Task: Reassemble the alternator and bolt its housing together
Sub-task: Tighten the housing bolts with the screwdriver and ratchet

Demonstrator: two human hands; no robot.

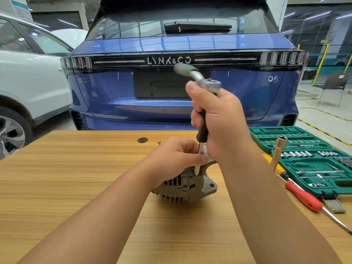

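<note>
Workshop floor, with a wooden bench (76,178) in the foreground: left of the alternator and well beyond the bench stands a white car (28,73), and straight behind the alternator is the tail of a blue Lynk & Co car (181,103). The grey alternator (187,186) sits near the middle of the bench. A person's left hand (174,159) rests on top of it, fingers curled and pinching the metal shaft of an extension bar (199,159) that stands upright into the housing. Above the alternator the right hand (219,121) is wrapped around the bar's black grip, just under the head of a ratchet (208,83) whose green handle is blurred. Right of the alternator, a red-handled screwdriver (304,197) lies on the bench, touching the near edge of an open green socket set (308,159), with a long silver tube socket (278,151) leaning over the case.
</note>
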